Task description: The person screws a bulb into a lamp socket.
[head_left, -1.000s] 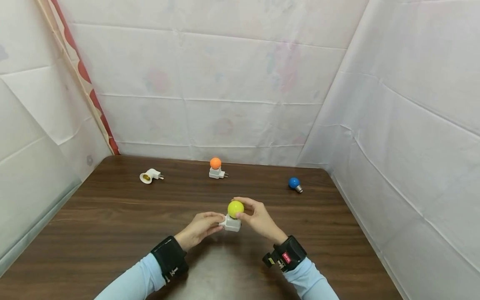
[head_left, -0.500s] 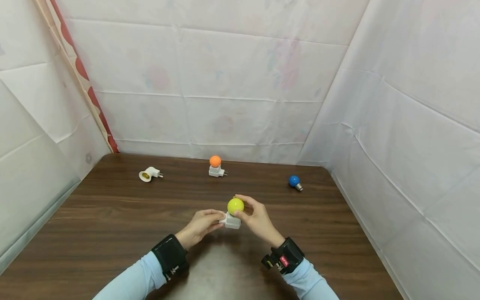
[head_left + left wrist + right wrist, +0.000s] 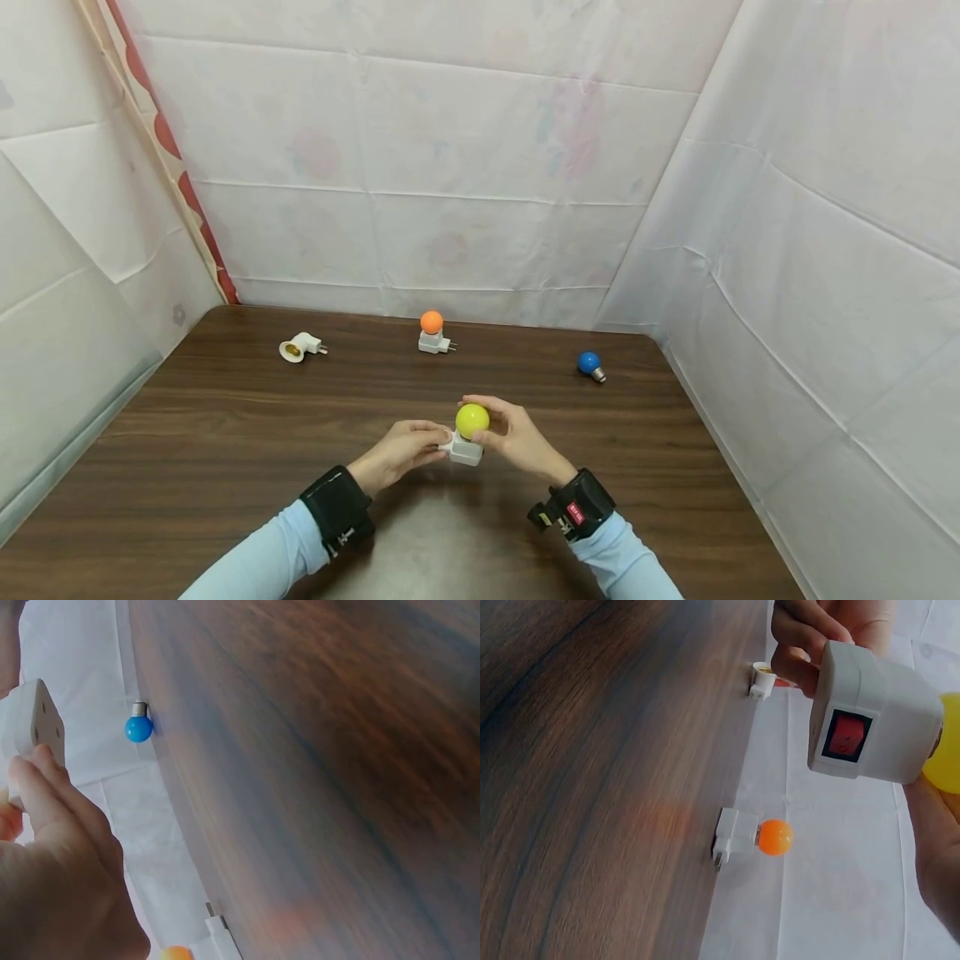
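My left hand (image 3: 405, 452) pinches the plug end of a white lamp socket (image 3: 467, 452) above the middle of the table. A yellow light bulb (image 3: 472, 421) sits upright on top of that socket, and the fingers and thumb of my right hand (image 3: 522, 442) grip it from the right side. Seen from the right wrist, the socket body (image 3: 889, 712) carries a red rocker switch (image 3: 847, 736), and the yellow bulb (image 3: 946, 746) meets its open end. In the left wrist view, my left fingers (image 3: 56, 787) lie against the socket's underside; the bulb is mostly hidden there.
At the table's back, an orange bulb (image 3: 431, 322) stands in a white socket (image 3: 433, 342). A bulbless white socket (image 3: 302, 347) lies at the back left. Toward the back right lies a blue bulb (image 3: 588, 363). White sheeting (image 3: 450, 167) encloses the brown table (image 3: 225, 442).
Both hands stay on the socket and the yellow bulb. The right fingers have shifted slightly around the bulb. The other bulbs and the spare socket have not moved.
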Demonstrator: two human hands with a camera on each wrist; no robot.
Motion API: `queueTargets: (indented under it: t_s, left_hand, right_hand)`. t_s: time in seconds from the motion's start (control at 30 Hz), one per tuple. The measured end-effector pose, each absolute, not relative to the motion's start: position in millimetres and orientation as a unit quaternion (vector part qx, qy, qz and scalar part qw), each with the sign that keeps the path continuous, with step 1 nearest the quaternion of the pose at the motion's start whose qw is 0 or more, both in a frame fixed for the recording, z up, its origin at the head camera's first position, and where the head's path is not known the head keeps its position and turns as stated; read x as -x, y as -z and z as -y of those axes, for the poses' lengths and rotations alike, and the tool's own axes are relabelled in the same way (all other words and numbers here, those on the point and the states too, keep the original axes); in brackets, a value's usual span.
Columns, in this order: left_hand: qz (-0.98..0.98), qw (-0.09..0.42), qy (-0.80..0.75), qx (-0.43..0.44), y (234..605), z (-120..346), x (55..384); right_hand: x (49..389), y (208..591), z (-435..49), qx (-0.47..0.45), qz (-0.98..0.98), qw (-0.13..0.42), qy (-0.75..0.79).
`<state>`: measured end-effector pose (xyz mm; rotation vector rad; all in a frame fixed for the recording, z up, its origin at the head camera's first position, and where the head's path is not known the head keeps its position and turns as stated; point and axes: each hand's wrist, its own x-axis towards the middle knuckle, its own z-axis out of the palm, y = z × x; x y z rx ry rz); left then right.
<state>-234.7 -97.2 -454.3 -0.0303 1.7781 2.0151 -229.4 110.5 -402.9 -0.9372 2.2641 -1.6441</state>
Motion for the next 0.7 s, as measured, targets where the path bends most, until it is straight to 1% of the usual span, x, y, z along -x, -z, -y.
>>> queueTargets:
  t_s: [0.1,0.27,0.43,0.7]
  left_hand:
    - [-0.645,0.220,-0.731,0.020,453.5,95.7,234.5]
    - [-0.645,0.213,-0.734,0.029,453.8,94.2,234.1]
    - [-0.640,0.207,-0.739,0.037,455.6,94.3,234.2]
    - [-0.633,0.182,-0.748,0.080,457.3,90.4,234.1]
  right_hand:
    - [231.6,405.6,-109.7,0.299,-0.769,0.096,0.557]
    - [224.4,392.4,-106.7,0.273,-0.770,0.109,0.566]
    - [224.2,392.6,-105.4,0.256,-0.773,0.107,0.571]
    - [221.2,395.0,-100.6,0.231,-0.776,0.076,0.582]
